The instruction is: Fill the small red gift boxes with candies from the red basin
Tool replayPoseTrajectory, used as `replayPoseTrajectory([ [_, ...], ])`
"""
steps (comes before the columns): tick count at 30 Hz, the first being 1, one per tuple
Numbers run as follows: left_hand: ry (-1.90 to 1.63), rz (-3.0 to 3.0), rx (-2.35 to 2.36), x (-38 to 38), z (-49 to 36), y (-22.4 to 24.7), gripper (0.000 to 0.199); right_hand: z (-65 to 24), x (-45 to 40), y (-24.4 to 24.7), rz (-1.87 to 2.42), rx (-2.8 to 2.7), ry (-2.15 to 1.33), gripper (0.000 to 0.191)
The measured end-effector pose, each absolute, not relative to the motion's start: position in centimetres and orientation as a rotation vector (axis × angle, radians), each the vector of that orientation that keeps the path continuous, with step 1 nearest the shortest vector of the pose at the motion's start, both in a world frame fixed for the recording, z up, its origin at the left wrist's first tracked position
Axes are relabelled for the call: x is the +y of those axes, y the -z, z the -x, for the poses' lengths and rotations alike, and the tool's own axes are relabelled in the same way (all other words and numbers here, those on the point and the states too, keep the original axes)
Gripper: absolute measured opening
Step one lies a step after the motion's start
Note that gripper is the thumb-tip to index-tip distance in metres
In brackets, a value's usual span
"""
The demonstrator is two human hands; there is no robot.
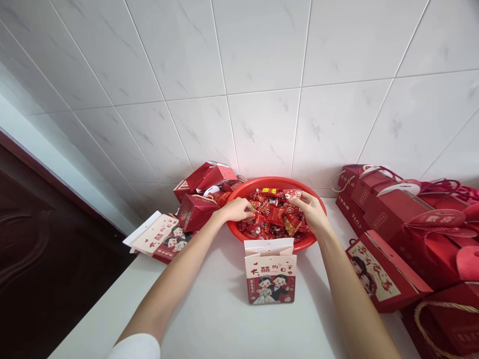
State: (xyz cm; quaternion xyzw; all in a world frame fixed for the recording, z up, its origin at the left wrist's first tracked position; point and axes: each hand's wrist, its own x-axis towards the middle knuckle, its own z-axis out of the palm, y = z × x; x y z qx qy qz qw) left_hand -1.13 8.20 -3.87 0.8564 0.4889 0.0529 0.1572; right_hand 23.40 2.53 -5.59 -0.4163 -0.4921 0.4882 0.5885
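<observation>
A red plastic basket (232, 228) full of red-wrapped candies (275, 215) stands against the wall. My left hand (239, 209) reaches into its left side, fingers curled down among the candies; what they pinch is hidden. At the basket's right side my right hand (310, 212) pinches a red candy packet (292, 194) with a pale pattern between thumb and fingers. Just in front of the basket, between my forearms, stands an upright paper gift box (271, 279) with its top open. A cartoon bride and groom are printed on its front.
Several red gift boxes (198, 212) are heaped left of the basket, with a similar bride-and-groom box (164, 237) lying there. Many red boxes with cord handles (396, 214) crowd the right. A tiled wall (262, 129) closes the back; the white table's (209, 319) left edge borders a dark door (45, 239).
</observation>
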Motion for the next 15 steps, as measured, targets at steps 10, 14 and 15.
replayPoseTrajectory([
  [10,0.185,-2.474,1.296,6.1,-0.1,3.1,0.012,-23.5,2.7,5.9,0.994,-1.144,-1.161,0.037],
  [14,0.349,-2.471,1.383,5.9,-2.0,4.5,0.014,-23.5,2.6,5.8,1.001,-1.167,-1.150,0.036],
  [15,0.356,-2.479,1.412,5.8,-2.5,4.8,0.016,-23.5,2.6,5.8,1.003,-1.171,-1.150,0.036],
])
